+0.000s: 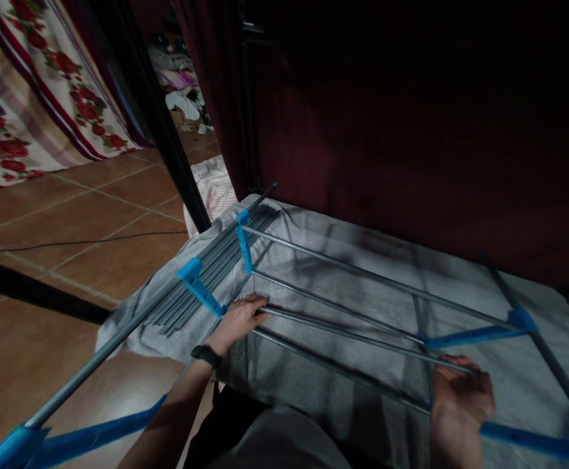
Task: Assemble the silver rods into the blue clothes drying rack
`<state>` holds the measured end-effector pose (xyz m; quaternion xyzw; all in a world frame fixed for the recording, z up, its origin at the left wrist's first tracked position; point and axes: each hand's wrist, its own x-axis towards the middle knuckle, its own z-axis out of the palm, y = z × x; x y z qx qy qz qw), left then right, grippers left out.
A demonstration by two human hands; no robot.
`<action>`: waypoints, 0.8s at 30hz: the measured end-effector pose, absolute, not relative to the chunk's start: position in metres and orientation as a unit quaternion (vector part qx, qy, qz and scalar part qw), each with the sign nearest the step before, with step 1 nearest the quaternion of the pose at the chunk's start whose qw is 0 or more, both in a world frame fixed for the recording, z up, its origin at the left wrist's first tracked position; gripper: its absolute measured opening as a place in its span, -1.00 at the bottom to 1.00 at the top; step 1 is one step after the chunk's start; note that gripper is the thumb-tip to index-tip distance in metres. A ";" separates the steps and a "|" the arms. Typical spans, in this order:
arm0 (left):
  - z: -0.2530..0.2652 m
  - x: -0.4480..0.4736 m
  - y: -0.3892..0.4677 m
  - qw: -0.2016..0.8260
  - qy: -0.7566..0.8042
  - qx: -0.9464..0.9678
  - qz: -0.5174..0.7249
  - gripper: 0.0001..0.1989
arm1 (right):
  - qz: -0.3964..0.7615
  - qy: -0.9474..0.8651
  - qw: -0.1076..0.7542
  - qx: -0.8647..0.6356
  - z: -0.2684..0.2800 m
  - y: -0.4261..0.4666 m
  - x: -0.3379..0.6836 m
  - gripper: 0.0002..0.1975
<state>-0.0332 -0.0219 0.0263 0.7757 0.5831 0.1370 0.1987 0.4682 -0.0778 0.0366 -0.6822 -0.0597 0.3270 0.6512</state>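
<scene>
A grey metal rod [343, 331] runs between my two hands across a frame of metal tubes and blue plastic connectors. My left hand [242, 317] is closed around the rod's left end, close to a blue connector [202, 290]. The rod's right end lies in the curled fingers of my right hand [463, 389], short of the right-side connector [521, 320]. Behind the held rod, a crossbar [377, 266] joins the left and right sides of the frame. Another crossbar [333, 366] passes below it, nearer to me.
Several loose rods [216, 260] lie bundled on the grey blanket [308, 228] at the left. Dark posts [167, 130] stand by the bed's left side, with a cable [79, 241] on the tiled floor [93, 208]. A dark red curtain [362, 143] hangs behind.
</scene>
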 end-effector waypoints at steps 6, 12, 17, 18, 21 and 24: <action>0.014 -0.037 -0.011 0.172 0.631 0.752 0.081 -0.78 | 0.284 -0.170 0.816 -0.474 0.030 -0.074 0.455 -0.79; -0.002 -0.049 0.005 0.172 0.651 0.737 0.061 -0.68 | 0.327 -0.124 0.852 -0.389 0.047 -0.077 0.438 -0.93; -0.017 -0.061 0.017 0.173 0.643 0.742 0.072 -0.59 | 0.357 -0.051 0.876 -0.319 0.069 -0.080 0.423 -0.84; -0.018 -0.062 0.019 0.172 0.644 0.742 0.069 -0.58 | 0.356 -0.048 0.880 -0.309 0.072 -0.080 0.421 -0.81; -0.015 -0.062 0.022 0.165 0.645 0.742 0.080 -0.63 | 0.342 -0.048 0.890 -0.298 0.081 -0.082 0.414 -0.74; -0.010 -0.061 0.023 0.165 0.640 0.745 0.097 -0.70 | 0.337 -0.062 0.889 -0.305 0.090 -0.085 0.409 -0.71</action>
